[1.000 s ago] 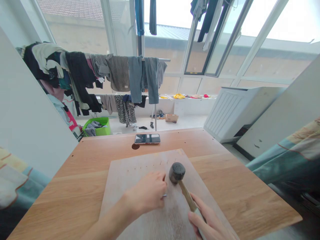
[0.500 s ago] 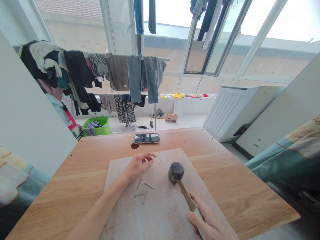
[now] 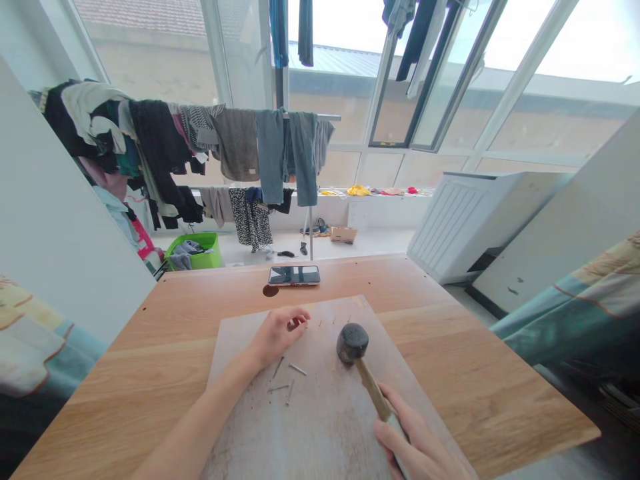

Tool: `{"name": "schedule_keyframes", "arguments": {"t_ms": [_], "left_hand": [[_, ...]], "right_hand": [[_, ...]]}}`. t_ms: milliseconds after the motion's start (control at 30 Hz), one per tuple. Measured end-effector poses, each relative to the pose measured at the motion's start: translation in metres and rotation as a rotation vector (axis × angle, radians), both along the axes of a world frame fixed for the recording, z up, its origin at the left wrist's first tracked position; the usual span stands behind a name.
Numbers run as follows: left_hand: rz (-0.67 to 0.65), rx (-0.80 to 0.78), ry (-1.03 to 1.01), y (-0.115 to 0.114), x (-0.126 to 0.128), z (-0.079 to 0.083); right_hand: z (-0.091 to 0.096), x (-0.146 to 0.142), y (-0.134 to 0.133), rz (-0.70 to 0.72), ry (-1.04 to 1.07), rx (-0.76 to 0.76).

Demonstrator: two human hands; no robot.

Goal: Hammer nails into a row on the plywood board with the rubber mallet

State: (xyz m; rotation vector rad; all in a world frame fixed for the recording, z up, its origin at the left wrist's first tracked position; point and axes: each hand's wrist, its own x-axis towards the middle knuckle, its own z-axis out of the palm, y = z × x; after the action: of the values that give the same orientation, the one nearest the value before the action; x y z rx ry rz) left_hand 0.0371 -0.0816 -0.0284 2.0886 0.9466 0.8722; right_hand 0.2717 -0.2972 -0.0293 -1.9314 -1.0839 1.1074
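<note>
My left hand (image 3: 281, 333) is over the upper left of a pale, worn board (image 3: 325, 427). Its thumb and fingertips are pinched on a nail that barely shows between them. To its right, several small nails (image 3: 335, 321) stand upright in the board in a row. Several loose nails (image 3: 297, 369) lie below the hand. My right hand (image 3: 413, 437) is wrapped round the handle of a rubber mallet (image 3: 373, 387). The black mallet head (image 3: 353, 343) is low over the board, right of the standing nails; whether it touches the board I cannot tell.
The board lies on a wooden table (image 3: 165, 347). A phone (image 3: 294, 275) lies at the far edge by a round hole (image 3: 271, 291). Beyond are a drying rack with clothes (image 3: 240, 147), a green basket (image 3: 207, 257) and a white ribbed cabinet (image 3: 460, 213). Curtains hang at both sides.
My left fingers have drawn slightly left and closed more tightly together. My right hand and the mallet have hardly moved.
</note>
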Motion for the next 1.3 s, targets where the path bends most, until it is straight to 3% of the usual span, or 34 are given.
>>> {"name": "schedule_keyframes", "arguments": {"t_ms": [200,333,433,567,667,867,1300], "left_hand": [[-0.014,0.024,-0.02,0.0,0.001,0.0],[0.009,0.016,-0.029,0.0,0.001,0.001],[0.027,-0.02,-0.041,0.0,0.001,0.001],[0.027,-0.075,-0.078,0.001,0.001,-0.001],[0.041,-0.098,-0.099,0.002,0.002,-0.004],[0.027,-0.099,-0.135,0.004,0.003,-0.008],[-0.009,-0.08,-0.167,0.004,0.003,-0.006]], "right_hand": [[-0.001,0.005,0.002,0.062,-0.065,0.105],[0.001,-0.006,0.007,0.044,0.004,0.002],[0.015,-0.02,0.021,0.072,0.1,-0.019],[0.041,-0.036,0.046,0.181,0.211,0.067],[0.05,-0.044,0.062,0.208,0.282,0.111],[0.05,-0.054,0.076,0.245,0.326,0.185],[0.035,-0.058,0.076,0.272,0.293,0.178]]}}
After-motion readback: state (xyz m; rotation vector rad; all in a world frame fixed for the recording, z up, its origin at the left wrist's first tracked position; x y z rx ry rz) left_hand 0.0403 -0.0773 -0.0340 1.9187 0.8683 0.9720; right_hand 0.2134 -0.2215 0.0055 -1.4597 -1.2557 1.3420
